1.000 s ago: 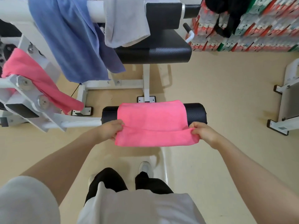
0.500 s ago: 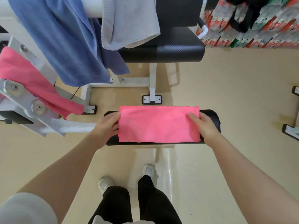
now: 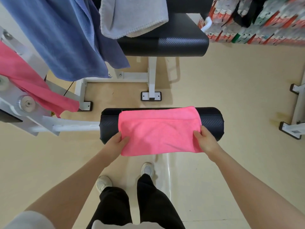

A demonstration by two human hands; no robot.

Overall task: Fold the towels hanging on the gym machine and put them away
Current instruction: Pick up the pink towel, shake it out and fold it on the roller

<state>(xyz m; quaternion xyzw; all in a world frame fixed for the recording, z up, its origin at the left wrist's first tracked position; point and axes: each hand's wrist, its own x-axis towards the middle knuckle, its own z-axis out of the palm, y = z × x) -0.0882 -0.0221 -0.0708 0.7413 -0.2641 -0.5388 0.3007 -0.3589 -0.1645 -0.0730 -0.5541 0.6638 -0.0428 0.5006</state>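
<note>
- Pinching the pink towel at its two near corners, the thumbs lie on top of the cloth and the fingers curl beneath, mostly hidden.
- The left hand grips the corner at about 9 o'clock of the towel; the right hand grips the one at about 3 o'clock.
- The towel is folded into a flat rectangle and draped over a black padded roller, its far edge resting on the roller's top and its near edge hanging past the roller towards the person.
- At 9 o'clock from the roller, a white metal arm joins it to the machine's frame.
- At 10 o'clock a second pink towel hangs over the frame.
- At 11 o'clock a blue towel hangs down, and beside it at 12 o'clock a grey towel overlaps a black seat pad.
- At 1 o'clock, stacked packs of bottles stand on the floor, blurred.
- Below the hands, two white shoes and black trousers stand on the pale floor.
</note>
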